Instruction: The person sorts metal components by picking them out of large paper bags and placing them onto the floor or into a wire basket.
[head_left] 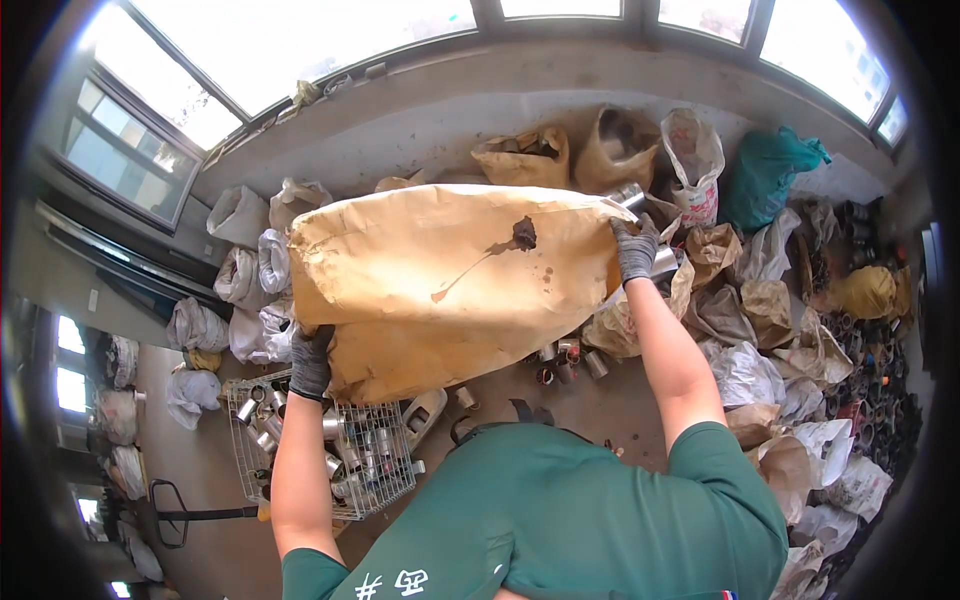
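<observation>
Brown paper sack [440,300] is up off the floor [205,480], lying crosswise in front of the person's chest, dark blot w/ a streak on its upper R side. L hand [311,362], dark-gloved, is closed on the lower L corner; some fingertips hidden behind paper. R hand [636,248], same kind of glove, grips the R end, fingers bent over the edge. Shiny metal cylinder [628,193] shows just above R hand; can't tell if it's in the sack or behind it.

In the way: sack blocks the view of mid-floor, plus part of the bag row along the wall [400,125]. Wire basket [240,455] w/ metal cans [333,425] sits below L hand, its upper edge partly covered by sack & forearm. Few loose cylinders [597,364] on floor under the sack's R half, near a crumpled paper bag.

Far side, L to R: open brown bags [615,150], white bag w/ red print [693,165], teal bag [770,180] by the wall. R side: lots of white & brown bags [745,375], then heaped dark parts [880,370]. L: white sacks [240,215], & black handle [175,515] on floor beside basket.
</observation>
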